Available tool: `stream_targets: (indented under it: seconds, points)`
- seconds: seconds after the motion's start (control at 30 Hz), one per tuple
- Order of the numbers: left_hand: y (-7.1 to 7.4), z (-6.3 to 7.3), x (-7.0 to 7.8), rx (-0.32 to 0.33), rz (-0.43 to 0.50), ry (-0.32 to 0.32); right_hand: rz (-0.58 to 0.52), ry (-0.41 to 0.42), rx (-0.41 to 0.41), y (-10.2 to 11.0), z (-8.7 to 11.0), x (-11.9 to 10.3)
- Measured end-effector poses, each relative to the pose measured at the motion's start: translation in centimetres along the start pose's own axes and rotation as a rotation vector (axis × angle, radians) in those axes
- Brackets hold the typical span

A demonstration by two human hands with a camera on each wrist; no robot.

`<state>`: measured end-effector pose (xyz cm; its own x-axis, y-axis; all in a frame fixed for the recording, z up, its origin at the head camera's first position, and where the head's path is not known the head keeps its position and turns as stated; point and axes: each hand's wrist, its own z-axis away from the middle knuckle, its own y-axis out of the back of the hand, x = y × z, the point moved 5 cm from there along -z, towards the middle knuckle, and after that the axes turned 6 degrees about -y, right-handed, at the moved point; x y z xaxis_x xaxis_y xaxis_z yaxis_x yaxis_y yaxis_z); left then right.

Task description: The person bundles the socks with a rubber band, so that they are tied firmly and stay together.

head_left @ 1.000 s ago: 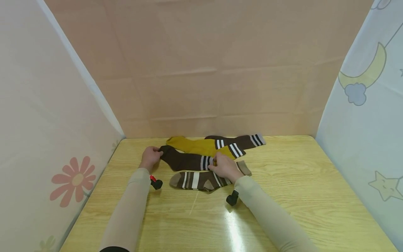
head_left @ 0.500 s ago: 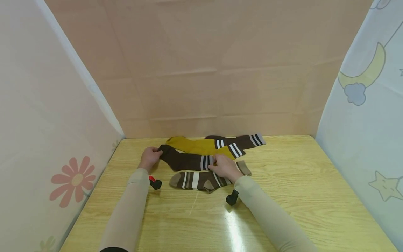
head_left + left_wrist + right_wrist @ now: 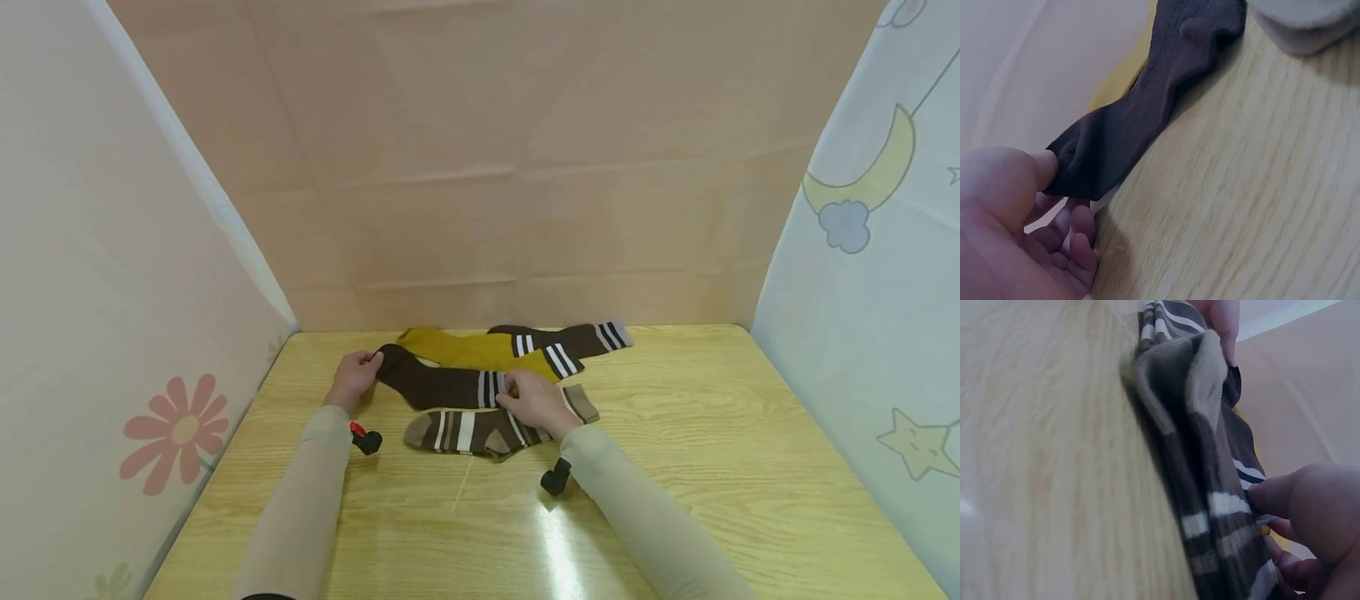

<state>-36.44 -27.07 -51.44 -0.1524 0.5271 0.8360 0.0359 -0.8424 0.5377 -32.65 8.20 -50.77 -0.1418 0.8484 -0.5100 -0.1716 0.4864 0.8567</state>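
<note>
A dark brown sock [image 3: 442, 386] with a grey, black-striped cuff stretches between my two hands in the head view. At its toe end, my left hand [image 3: 352, 381] pinches the fabric between thumb and fingers; the left wrist view shows the toe [image 3: 1088, 156] raised a little off the table. My right hand [image 3: 537, 400] pinches the cuff at the other end. Just in front lies a brown sock with white and tan stripes [image 3: 457, 431], partly hidden under my right hand. Its tan-edged opening [image 3: 1207, 387] gapes in the right wrist view.
Behind the held sock lies mustard yellow sock fabric [image 3: 468, 350] with dark, white-striped bands. Another dark brown sock [image 3: 573, 339] sits at the table's back edge. A peach cloth [image 3: 517, 167] hangs behind, and printed cloths [image 3: 180, 333] flank both sides of the wooden table [image 3: 712, 450].
My left hand has drawn slightly to the left, pulling the dark sock's toe end with it. The right hand stays at the cuff, almost unmoved.
</note>
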Motion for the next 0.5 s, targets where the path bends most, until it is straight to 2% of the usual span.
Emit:
stream_targets:
  seconds: [0.33,0.5]
  points:
    - [0.18,0.12,-0.08,-0.01,0.05,0.029,-0.099,0.041,0.039,0.15,0.22,0.32]
    - [0.31,0.33,-0.04,-0.031,0.121,0.062,-0.19,0.079,0.046,0.31,0.08,0.75]
